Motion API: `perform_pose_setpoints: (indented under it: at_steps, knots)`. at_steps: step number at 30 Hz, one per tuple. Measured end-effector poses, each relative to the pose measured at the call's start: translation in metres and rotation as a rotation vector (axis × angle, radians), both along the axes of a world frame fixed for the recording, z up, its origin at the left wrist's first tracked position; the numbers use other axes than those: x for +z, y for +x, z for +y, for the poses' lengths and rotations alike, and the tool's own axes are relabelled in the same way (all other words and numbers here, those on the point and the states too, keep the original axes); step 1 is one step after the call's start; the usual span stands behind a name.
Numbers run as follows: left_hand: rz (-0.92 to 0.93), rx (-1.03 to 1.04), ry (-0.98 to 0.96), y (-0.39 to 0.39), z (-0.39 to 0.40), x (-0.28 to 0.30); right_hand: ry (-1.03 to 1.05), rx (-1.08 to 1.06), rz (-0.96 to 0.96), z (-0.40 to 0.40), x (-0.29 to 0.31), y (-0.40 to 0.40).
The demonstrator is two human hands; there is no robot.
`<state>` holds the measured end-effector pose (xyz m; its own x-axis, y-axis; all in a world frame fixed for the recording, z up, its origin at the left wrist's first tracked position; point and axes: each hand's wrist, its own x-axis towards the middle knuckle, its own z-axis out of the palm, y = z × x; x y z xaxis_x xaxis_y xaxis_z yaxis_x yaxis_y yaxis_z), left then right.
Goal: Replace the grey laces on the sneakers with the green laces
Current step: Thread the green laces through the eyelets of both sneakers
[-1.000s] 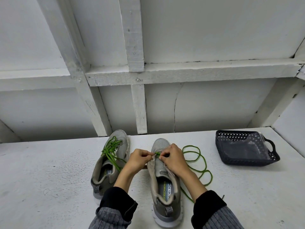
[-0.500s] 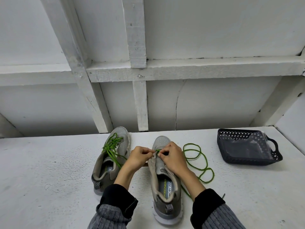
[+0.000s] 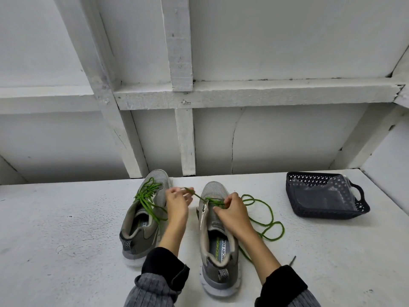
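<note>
1. Centre of the frame, low: the grey mesh sneaker with the white sole (image 3: 218,231) sits toe-away on the white painted tabletop (image 3: 66,240), and it is the one being laced.
2. The left hand (image 3: 177,203) pinches the free end of the thin green cord lace (image 3: 264,209) and draws it up and to the left, out of the front eyelets; that stretch looks taut.
3. The right hand (image 3: 232,212) rests on the tongue, fingers curled onto the lace at the eyelets, steadying it.
4. To do this pull well, I'd say keep the right hand pressing so the shoe doesn't skid, and draw until both ends look even.
5. Watch the loose coils lying right of the shoe: they could knot if dragged fast.
6. Left of centre, the second grey mesh sneaker (image 3: 145,220) already carries green lacing, loosely piled.
7. Right edge: a dark perforated plastic basket (image 3: 327,214), well apart from the work.
</note>
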<state>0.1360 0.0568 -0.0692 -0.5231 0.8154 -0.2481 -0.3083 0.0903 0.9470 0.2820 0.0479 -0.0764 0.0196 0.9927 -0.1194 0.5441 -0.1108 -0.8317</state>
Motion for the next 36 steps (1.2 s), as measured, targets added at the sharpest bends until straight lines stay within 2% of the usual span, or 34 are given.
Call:
perform_pose_setpoints:
  at_steps: [1,2,4,6,8,12,14,16,18,22,24,25,26,29,31,32,36]
  knots:
    - [-0.067,0.081,0.049,-0.004,-0.001,0.012,-0.011,0.010,-0.013,-0.005,0.001,0.000]
    - [-0.035,0.134,0.089,-0.009,-0.004,0.023,-0.007,0.015,-0.033,-0.009,0.002,0.000]
    - [0.269,0.177,0.139,-0.018,-0.009,0.036,0.021,0.027,-0.081,-0.015,0.003,-0.001]
    - [0.719,0.141,0.117,-0.027,-0.012,0.038,0.047,0.026,-0.096,-0.021,0.003,-0.003]
    - [1.099,0.002,0.042,-0.033,-0.009,0.030,0.069,-0.011,-0.095,-0.026,0.003,-0.006]
    - [1.500,-0.440,-0.179,-0.023,-0.011,0.003,0.138,-0.083,-0.127,-0.031,0.003,-0.009]
    - [1.526,-0.520,-0.264,-0.012,-0.015,-0.010,0.148,-0.099,-0.150,-0.031,0.003,-0.009]
    - [1.379,-0.496,-0.270,-0.010,-0.014,-0.023,0.152,-0.115,-0.172,-0.031,0.002,-0.009]
    - [1.041,-0.439,-0.170,-0.009,-0.011,-0.026,0.162,-0.126,-0.191,-0.031,0.002,-0.009]
    - [0.223,-0.179,0.070,-0.004,-0.013,0.006,0.159,-0.125,-0.220,-0.031,0.001,-0.010]
    - [-0.038,-0.062,0.173,-0.007,-0.014,0.025,0.160,-0.124,-0.232,-0.030,0.000,-0.011]
    - [-0.019,-0.026,0.202,-0.010,-0.015,0.033,0.161,-0.126,-0.235,-0.030,0.000,-0.011]
    - [0.117,-0.009,0.198,-0.013,-0.016,0.039,0.160,-0.127,-0.235,-0.029,-0.001,-0.011]
    - [0.778,-0.087,0.057,-0.022,-0.018,0.042,0.156,-0.131,-0.221,-0.029,-0.001,-0.012]
    - [1.120,-0.170,-0.057,-0.022,-0.019,0.036,0.154,-0.134,-0.211,-0.030,-0.001,-0.012]
    - [1.204,-0.225,-0.090,-0.020,-0.019,0.030,0.154,-0.136,-0.209,-0.030,0.000,-0.011]
    - [1.312,-0.449,-0.182,-0.009,-0.020,0.001,0.153,-0.150,-0.201,-0.030,0.001,-0.011]
